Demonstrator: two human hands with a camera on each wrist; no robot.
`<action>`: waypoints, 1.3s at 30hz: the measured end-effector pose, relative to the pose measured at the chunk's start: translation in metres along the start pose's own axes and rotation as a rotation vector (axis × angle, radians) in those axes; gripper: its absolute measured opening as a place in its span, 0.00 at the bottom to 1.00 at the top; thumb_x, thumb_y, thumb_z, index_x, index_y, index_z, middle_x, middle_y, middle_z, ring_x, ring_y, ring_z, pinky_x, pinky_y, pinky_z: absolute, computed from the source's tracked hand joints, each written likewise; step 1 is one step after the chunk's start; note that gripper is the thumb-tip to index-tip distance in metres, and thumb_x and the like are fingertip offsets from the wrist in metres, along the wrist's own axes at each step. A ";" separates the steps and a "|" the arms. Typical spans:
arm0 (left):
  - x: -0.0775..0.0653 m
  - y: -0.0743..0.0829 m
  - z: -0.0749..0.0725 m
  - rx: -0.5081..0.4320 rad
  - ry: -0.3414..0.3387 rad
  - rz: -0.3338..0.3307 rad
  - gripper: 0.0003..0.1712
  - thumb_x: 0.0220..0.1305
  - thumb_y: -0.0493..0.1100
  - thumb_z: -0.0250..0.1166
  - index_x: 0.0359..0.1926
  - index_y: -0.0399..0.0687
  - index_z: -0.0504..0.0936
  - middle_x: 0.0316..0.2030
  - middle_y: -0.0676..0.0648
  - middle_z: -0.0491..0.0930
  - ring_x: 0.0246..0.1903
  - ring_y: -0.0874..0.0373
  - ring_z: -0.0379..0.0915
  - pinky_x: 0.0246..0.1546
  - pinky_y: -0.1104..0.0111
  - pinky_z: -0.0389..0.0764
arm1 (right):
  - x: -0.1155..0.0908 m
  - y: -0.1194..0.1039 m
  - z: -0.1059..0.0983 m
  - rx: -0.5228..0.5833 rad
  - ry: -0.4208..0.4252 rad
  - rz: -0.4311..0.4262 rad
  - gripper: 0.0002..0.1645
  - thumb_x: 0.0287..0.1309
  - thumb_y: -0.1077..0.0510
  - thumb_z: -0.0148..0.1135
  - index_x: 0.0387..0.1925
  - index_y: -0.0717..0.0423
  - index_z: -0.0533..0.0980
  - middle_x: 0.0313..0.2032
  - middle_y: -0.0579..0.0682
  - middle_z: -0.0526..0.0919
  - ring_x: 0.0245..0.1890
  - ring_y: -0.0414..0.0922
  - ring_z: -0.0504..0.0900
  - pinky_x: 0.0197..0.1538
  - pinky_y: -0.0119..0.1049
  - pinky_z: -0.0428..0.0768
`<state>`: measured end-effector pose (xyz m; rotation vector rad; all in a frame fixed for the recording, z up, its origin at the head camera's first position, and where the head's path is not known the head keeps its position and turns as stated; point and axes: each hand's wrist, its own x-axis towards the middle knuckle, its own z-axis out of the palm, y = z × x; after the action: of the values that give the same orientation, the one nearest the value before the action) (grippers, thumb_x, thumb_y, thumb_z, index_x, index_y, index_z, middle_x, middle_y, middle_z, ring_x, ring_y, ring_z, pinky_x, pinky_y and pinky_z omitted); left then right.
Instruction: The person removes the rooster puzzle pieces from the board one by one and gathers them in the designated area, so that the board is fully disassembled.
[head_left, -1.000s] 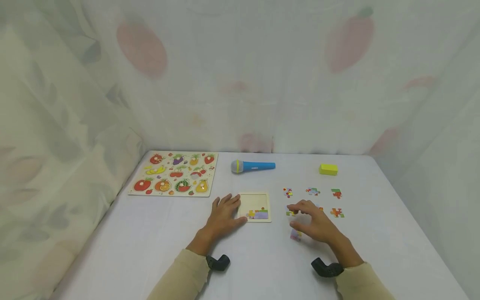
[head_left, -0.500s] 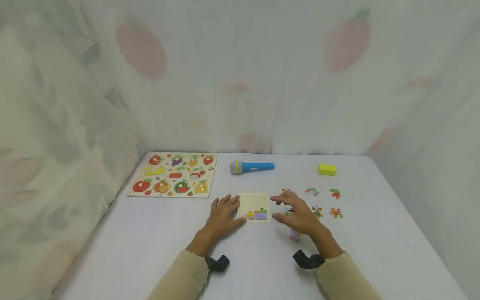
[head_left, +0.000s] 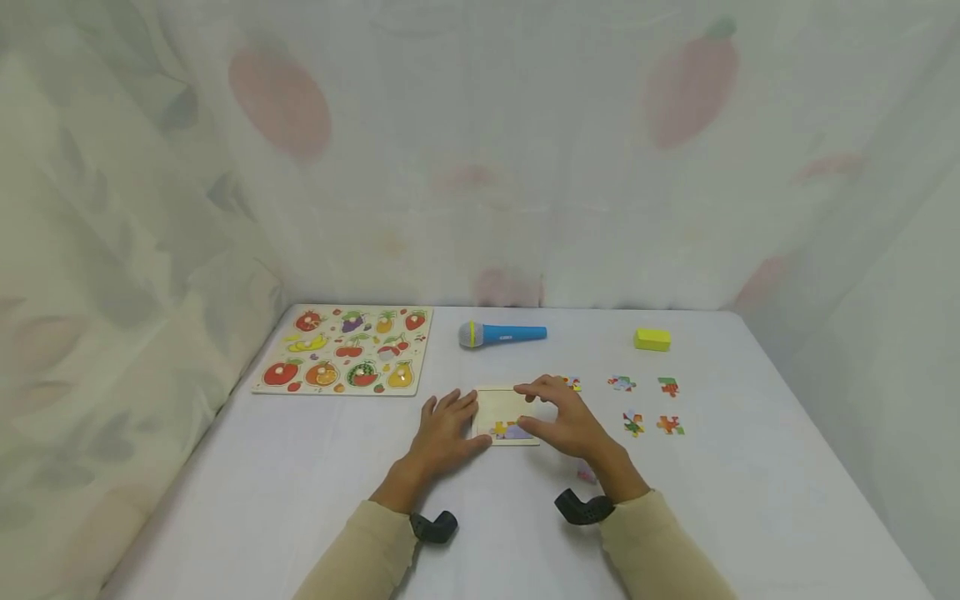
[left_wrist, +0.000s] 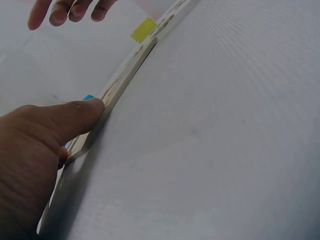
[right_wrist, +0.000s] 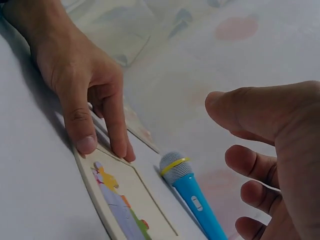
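Observation:
My left hand (head_left: 442,433) rests at the left side of a small wooden puzzle tray (head_left: 489,404), fingers spread and thumb on its near corner. Joined jigsaw pieces (right_wrist: 117,202), lilac, yellow and green, fill the near part of the tray. My right hand (head_left: 564,423) is over the tray's right edge, thumb and fingers apart; the right wrist view shows nothing between them. Loose jigsaw pieces (head_left: 633,423) lie to the right in rough rows. Another piece (head_left: 587,473), pinkish, shows beside the right wrist, partly covered. The right hand hides some table behind it.
A fruit peg board (head_left: 341,350) lies at the back left. Behind the tray is a blue toy microphone (head_left: 502,334) with a grey head. A yellow block (head_left: 652,339) sits at the back right. Patterned cloth hangs around the white table (head_left: 750,500).
My right hand has moved left from above the loose pieces to the puzzle tray. It has uncovered one loose piece and now covers another. The left hand has stayed in place.

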<state>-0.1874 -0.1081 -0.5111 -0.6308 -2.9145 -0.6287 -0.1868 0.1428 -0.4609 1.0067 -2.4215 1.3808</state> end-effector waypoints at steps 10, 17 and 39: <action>0.000 -0.001 0.000 -0.011 -0.007 -0.006 0.41 0.58 0.65 0.64 0.65 0.45 0.73 0.68 0.51 0.64 0.69 0.49 0.51 0.66 0.44 0.42 | -0.001 0.013 0.020 -0.002 -0.046 0.060 0.26 0.55 0.58 0.69 0.56 0.59 0.77 0.40 0.57 0.78 0.44 0.56 0.72 0.46 0.53 0.72; 0.001 -0.001 0.002 0.001 0.007 0.007 0.41 0.58 0.65 0.64 0.65 0.45 0.73 0.68 0.51 0.64 0.69 0.48 0.52 0.66 0.44 0.43 | -0.003 0.018 0.026 -0.028 -0.060 0.067 0.26 0.54 0.59 0.70 0.54 0.63 0.78 0.39 0.56 0.78 0.42 0.53 0.71 0.45 0.50 0.71; 0.000 -0.001 0.001 0.006 0.016 0.012 0.39 0.57 0.63 0.65 0.64 0.45 0.74 0.67 0.50 0.65 0.68 0.48 0.53 0.65 0.43 0.46 | -0.004 0.027 0.039 -0.167 -0.172 0.232 0.23 0.57 0.57 0.66 0.56 0.55 0.78 0.39 0.43 0.74 0.41 0.42 0.70 0.46 0.43 0.71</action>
<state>-0.1879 -0.1085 -0.5123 -0.6387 -2.8945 -0.6212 -0.1946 0.1222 -0.5026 0.8587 -2.8018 1.1715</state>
